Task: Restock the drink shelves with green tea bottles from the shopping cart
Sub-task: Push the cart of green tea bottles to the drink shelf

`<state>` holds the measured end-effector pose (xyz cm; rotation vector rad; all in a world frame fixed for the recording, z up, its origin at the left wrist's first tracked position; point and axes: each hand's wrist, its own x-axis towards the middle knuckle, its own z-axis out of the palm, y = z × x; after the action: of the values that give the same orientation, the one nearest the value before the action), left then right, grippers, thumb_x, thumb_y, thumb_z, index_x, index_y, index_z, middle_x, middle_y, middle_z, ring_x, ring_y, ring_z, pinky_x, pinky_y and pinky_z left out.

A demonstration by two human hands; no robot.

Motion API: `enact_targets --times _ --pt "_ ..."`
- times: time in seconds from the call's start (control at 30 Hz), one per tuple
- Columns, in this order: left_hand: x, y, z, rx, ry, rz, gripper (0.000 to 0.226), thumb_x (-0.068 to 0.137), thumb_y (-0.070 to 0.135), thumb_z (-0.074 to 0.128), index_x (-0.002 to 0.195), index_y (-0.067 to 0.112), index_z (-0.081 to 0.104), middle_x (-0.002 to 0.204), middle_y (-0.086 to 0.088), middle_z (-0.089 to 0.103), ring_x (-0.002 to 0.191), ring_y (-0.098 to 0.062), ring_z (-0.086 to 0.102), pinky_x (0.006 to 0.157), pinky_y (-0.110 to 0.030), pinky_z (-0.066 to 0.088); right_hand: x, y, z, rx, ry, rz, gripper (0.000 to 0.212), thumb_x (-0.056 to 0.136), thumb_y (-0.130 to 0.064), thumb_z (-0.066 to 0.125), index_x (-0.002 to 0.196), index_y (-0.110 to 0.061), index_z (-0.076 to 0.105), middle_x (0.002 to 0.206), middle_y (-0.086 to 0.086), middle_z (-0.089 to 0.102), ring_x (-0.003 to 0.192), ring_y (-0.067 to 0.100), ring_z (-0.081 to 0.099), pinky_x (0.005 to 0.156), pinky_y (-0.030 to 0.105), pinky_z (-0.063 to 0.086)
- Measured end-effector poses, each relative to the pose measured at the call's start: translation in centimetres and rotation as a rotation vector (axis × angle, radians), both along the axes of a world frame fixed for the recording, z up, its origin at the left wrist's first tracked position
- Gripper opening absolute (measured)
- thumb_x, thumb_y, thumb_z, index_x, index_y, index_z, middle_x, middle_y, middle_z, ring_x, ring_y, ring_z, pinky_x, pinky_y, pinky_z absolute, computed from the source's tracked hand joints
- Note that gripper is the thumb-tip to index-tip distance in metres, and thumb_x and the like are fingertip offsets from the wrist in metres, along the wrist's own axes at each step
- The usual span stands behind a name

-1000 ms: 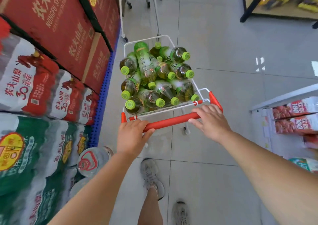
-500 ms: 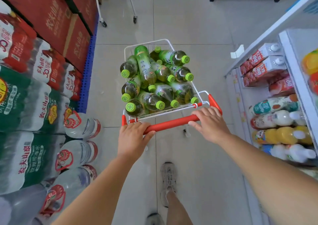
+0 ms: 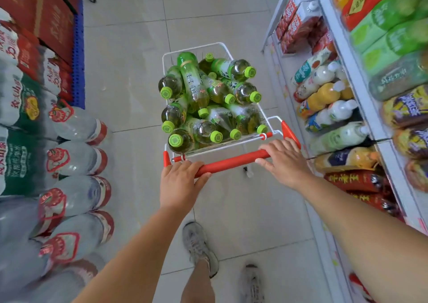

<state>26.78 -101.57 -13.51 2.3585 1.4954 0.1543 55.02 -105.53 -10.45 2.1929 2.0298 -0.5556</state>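
You've got left hand (image 3: pixel 179 182) and right hand (image 3: pixel 283 163) gripping the red handle (image 3: pixel 231 162), green tea bottles (image 3: pixel 208 103) all piled in the cart (image 3: pixel 196 47) mid-frame. Nothing shelved yet I think, right-side shelves (image 3: pixel 347 54) are blurry

left arm: bare, reaching from near left toward far | left hand (image 3: pixel 180 182): palm down, fingers curled over left end of handle (image 3: pixel 231 162), thumb on its near side | right arm: bare, stretched from near right | right hand (image 3: pixel 283 161): palm down, gripping handle's right end | legs: bare, left shoe (image 3: pixel 199 247) farther than right shoe (image 3: pixel 251 284)
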Motion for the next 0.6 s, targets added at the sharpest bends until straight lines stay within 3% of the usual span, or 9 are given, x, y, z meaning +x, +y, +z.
enact_targets --times 0.17,0.27,0.43,0.6 --pt "1.6 -9.1 -0.1 0.002 0.002 -0.016 0.047 0.091 0.063 0.032 0.104 0.033 0.065 0.085 0.013 0.066 0.083 -0.017 0.062 0.080 -0.033 0.040 1.5 -10.1 -0.2 0.016 -0.012 -0.014 0.045 0.094 -0.054 0.039 0.129 -0.027 0.049 0.120 -0.004 0.052 0.122 0.019 0.040 0.113 0.032 0.008" --pt "2.5 -14.8 -0.2 0.023 -0.006 -0.017 0.047 0.090 0.064 0.032 0.104 0.034 0.066 0.085 0.013 0.066 0.084 -0.017 0.063 0.081 -0.033 0.039 2.5 -16.0 -0.7 0.031 -0.009 -0.015 0.052 0.092 -0.061 0.031 0.128 -0.028 0.049 0.117 -0.005 0.052 0.121 0.020 0.042 0.113 0.034 0.010" --pt "3.9 -24.0 0.1 -0.009 -0.020 -0.028 0.047 0.089 0.064 0.032 0.102 0.034 0.066 0.082 0.012 0.064 0.082 -0.018 0.062 0.079 -0.033 0.038 3.8 -25.9 -1.5 0.118 -0.007 -0.052 0.052 0.087 -0.059 0.031 0.109 -0.023 0.061 0.093 -0.002 0.058 0.098 0.028 0.056 0.104 0.035 0.017" --pt "5.1 -32.9 1.0 -0.099 -0.003 -0.053 0.046 0.090 0.065 0.030 0.106 0.037 0.063 0.088 0.015 0.063 0.090 -0.014 0.059 0.084 -0.030 0.035 4.6 -35.5 -0.8 0.065 0.005 -0.083 0.061 0.084 -0.063 0.024 0.113 -0.024 0.061 0.099 -0.003 0.057 0.104 0.025 0.053 0.105 0.033 0.016"
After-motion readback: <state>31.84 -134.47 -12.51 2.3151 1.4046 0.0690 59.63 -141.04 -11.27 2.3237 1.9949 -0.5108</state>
